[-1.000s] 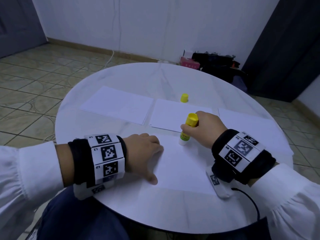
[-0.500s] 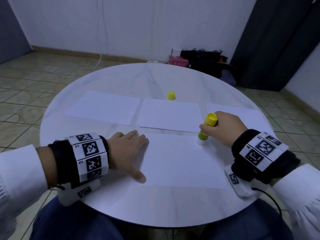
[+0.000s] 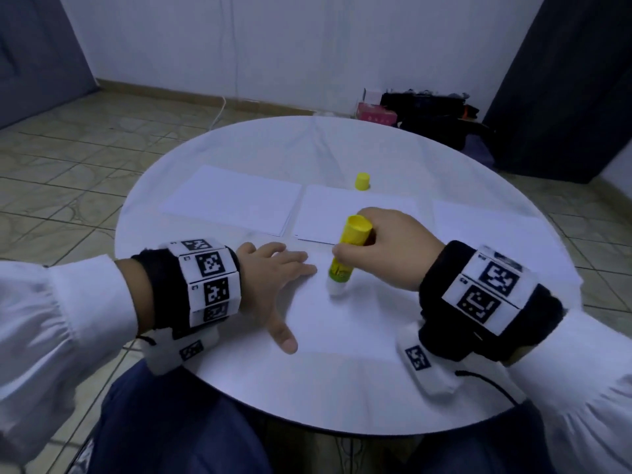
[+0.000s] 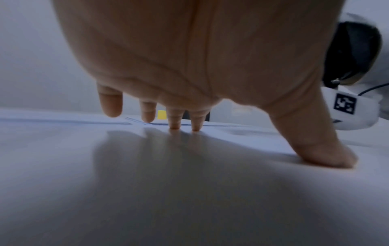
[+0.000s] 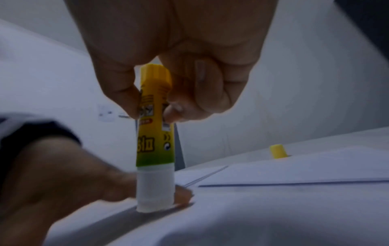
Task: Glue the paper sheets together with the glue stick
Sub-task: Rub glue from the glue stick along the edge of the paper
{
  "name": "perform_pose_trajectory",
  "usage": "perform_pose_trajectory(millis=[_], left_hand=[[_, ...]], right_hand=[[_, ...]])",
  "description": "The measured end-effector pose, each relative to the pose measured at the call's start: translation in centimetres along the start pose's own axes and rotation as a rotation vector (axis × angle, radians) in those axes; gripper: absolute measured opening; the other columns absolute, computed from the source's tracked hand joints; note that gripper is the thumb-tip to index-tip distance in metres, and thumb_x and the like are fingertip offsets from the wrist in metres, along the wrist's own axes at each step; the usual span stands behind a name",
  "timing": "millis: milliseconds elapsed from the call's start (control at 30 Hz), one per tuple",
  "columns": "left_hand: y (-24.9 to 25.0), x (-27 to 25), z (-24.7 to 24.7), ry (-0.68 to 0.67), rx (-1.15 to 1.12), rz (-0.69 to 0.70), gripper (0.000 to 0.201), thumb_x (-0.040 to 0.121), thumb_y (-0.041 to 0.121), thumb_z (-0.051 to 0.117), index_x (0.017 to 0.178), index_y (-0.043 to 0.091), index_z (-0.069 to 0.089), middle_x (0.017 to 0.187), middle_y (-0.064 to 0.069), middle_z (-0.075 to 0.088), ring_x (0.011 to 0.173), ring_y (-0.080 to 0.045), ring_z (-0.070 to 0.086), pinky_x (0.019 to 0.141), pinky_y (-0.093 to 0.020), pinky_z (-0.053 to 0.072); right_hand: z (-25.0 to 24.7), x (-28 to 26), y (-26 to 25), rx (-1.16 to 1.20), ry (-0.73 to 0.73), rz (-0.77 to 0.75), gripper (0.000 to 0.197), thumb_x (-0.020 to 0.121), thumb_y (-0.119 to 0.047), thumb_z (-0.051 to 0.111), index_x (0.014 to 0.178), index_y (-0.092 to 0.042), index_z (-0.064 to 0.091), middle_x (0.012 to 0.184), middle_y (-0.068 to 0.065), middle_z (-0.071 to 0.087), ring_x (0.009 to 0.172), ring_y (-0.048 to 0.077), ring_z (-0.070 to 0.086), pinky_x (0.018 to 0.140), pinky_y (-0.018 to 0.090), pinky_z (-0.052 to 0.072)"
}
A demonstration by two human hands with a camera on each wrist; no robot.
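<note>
Glue stick point(image 3: 343, 260): uncapped, upright, tip down on the nearest paper sheet point(image 3: 342, 323) on the bench point(image 3: 239, 381), pinched by the right hand point(image 3: 383, 248). Left hand point(image 3: 273, 285): fingers spread, pressing that sheet flat. Step: spreading glue. Next: probably steady strokes, then laying on another sheet point(image 3: 355, 213).

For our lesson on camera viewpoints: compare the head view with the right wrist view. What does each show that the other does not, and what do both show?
Only the head view shows the whole round table, the far-left paper stack, the far-right sheet, both wristbands and the bags by the wall.

Only the right wrist view shows the glue stick's printed label and its white tip touching the near sheet, with thumb and fingers pinching the tube.

Both show the right hand holding the glue stick, the left hand on the near sheet, and the yellow cap standing apart.
</note>
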State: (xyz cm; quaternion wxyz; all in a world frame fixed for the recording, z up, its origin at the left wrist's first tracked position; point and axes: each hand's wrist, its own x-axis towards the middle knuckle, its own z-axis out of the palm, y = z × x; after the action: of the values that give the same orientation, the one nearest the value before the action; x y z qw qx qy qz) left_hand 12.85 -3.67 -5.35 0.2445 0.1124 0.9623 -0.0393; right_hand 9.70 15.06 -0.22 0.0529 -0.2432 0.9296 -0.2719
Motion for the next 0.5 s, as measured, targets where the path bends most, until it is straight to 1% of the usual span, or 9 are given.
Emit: perform_pose_trajectory(millis=[67,133,200,267,333,400,500], left_hand=[[0.1,-0.1,0.1,0.025,0.012,-0.007,0.127,0.055,0.077,0.069,0.151,0.034,-0.003,0.159,0.015,-0.001,0.147,-0.018,-0.006,0.117,-0.046,0.008],[0.2,-0.1,0.2,0.04,0.022,-0.011,0.127,0.055,0.077,0.07,0.151,0.029,0.002,0.159,0.014,0.002,0.147,-0.018,-0.005,0.117,-0.046,0.009],[0.1,-0.1,0.2,0.03,0.029,-0.021,0.127,0.055,0.079,0.069,0.152,0.025,0.007,0.159,0.014,0.001,0.147,-0.019,-0.006,0.117,-0.047,0.01],[0.0,-0.1,0.2,0.016,0.028,-0.025,0.128,0.054,0.08,0.068,0.152,0.024,0.008,0.159,0.013,0.001,0.147,-0.019,-0.007,0.117,-0.048,0.01],[-0.1,0.1,0.1,0.017,0.028,-0.017,0.13,0.053,0.08,0.068,0.152,0.027,0.003,0.159,0.013,-0.001,0.147,-0.019,-0.007,0.117,-0.048,0.009],[-0.1,0.2,0.2,0.022,0.029,-0.004,0.13,0.052,0.08,0.068,0.152,0.031,0.0,0.159,0.014,-0.001,0.147,-0.019,-0.007,0.117,-0.047,0.008],[-0.1,0.3,0.3,0.022,0.029,0.017,0.123,0.052,0.081,0.067,0.149,0.038,0.006,0.156,0.016,0.005,0.146,-0.021,-0.004,0.116,-0.049,0.011]], right_hand=[[1.9,0.5,-1.3,-0.004,-0.047,-0.034,0.027,0.081,-0.037,0.063,0.069,-0.02,0.046,0.07,-0.007,0.052,0.07,0.013,0.049,0.062,0.024,0.039],[3.2,1.1,-1.7,-0.014,-0.036,-0.045,0.027,0.081,-0.038,0.061,0.069,-0.022,0.044,0.07,-0.008,0.052,0.072,0.013,0.05,0.06,0.022,0.038],[3.7,1.6,-1.8,-0.023,-0.017,-0.041,0.027,0.082,-0.04,0.06,0.07,-0.023,0.043,0.072,-0.008,0.052,0.073,0.014,0.05,0.06,0.023,0.038],[3.9,1.7,-1.9,-0.032,-0.026,-0.043,0.026,0.083,-0.04,0.059,0.071,-0.023,0.043,0.073,-0.008,0.052,0.074,0.015,0.051,0.061,0.026,0.038],[3.9,1.5,-2.0,-0.042,-0.046,-0.061,0.026,0.083,-0.038,0.059,0.07,-0.022,0.042,0.072,-0.007,0.051,0.073,0.015,0.051,0.061,0.025,0.038],[3.8,1.1,-2.2,-0.047,-0.066,-0.082,0.024,0.082,-0.036,0.059,0.072,-0.02,0.045,0.073,-0.007,0.054,0.073,0.015,0.052,0.062,0.025,0.041],[3.7,0.0,-2.5,-0.054,-0.099,-0.124,0.021,0.083,-0.034,0.06,0.075,-0.018,0.049,0.075,-0.005,0.057,0.076,0.015,0.054,0.067,0.029,0.044]])
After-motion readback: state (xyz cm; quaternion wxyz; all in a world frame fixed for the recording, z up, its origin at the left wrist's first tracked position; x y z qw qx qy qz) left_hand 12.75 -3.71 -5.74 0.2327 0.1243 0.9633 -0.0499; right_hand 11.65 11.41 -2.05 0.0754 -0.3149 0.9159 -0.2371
